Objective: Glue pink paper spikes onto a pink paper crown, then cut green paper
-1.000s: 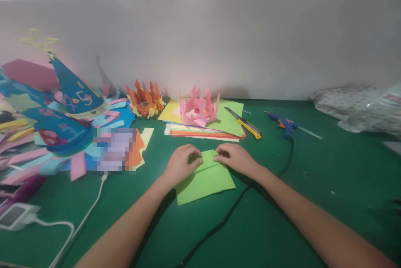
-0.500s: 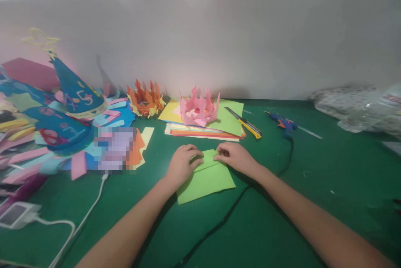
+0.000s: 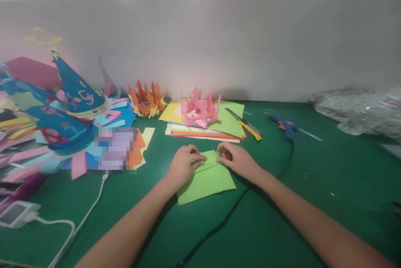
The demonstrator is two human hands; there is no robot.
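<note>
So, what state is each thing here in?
Green paper: partly folded, left hand and right hand touching
Pink crown: upright on stacked paper
Orange crown: upright
Star-topped hat: point up
Utility knife: blade out
Glue gun: lying flat, glue stick protruding
Bottle: standing or lying, unclear

The held paper is lime-green, the table dark green.

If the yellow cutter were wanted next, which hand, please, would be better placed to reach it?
Probably the right hand: the cutter lies just beyond it, while the left hand is farther off; both touch the green paper.
</note>
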